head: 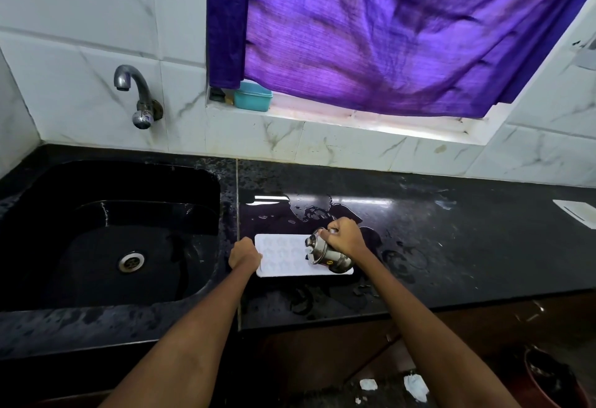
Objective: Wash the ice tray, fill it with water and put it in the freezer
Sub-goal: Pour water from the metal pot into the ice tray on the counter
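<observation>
The white ice tray (283,259) lies flat on the wet black surface (451,246), just right of the sink (106,233) and near the front edge. The person's left hand (245,255) is closed over the tray's left end, fingers curled down on its rim, pinning it in place. The right hand (346,236) is wrapped tight around a small steel cup (325,252), which is tipped over toward the left with its mouth low above the right half of the tray; I can't make out a stream of water from here, nor how full the moulds are. Puddles and drops shine on the surface just beyond the tray and to its right. The sink basin is dark, with a metal drain (131,261) near its middle, and a chrome tap (137,94) juts from the tiled wall above it. Farther back a purple curtain (403,30) hangs over the window, with a teal box (253,96) sitting on the sill at its left corner
</observation>
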### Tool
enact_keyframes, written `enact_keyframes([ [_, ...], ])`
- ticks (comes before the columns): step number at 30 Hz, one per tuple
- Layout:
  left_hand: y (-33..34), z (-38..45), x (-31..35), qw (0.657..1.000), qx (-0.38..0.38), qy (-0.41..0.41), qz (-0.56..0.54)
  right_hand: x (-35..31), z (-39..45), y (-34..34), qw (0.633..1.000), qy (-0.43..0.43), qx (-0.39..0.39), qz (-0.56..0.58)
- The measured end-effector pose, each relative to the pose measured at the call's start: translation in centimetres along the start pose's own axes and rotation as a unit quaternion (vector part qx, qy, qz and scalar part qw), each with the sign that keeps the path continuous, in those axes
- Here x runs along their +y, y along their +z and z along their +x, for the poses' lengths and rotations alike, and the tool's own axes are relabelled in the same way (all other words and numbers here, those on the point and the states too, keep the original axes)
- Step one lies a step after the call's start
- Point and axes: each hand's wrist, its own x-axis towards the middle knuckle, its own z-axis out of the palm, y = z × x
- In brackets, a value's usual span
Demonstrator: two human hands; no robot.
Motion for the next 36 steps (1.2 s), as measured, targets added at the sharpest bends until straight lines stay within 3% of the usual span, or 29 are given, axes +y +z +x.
enact_keyframes([
  [11, 0.1, 0.0, -0.1, 1.0, 0.003, 0.005, 0.001, 0.6, -0.3, 0.0, 1.0, 0.007, 0.012, 0.007],
  [22, 0.0, 0.2, -0.1, 1.0, 0.001, 0.0, 0.008, 3.5, -0.2, -1.3, 0.97, 0.116, 0.086, 0.194],
  [36, 0.0, 0.0, -0.1, 1.0, 0.002, 0.002, -0.004, 2.2, -0.8, -0.8, 0.998, 0.04, 0.029, -0.037],
])
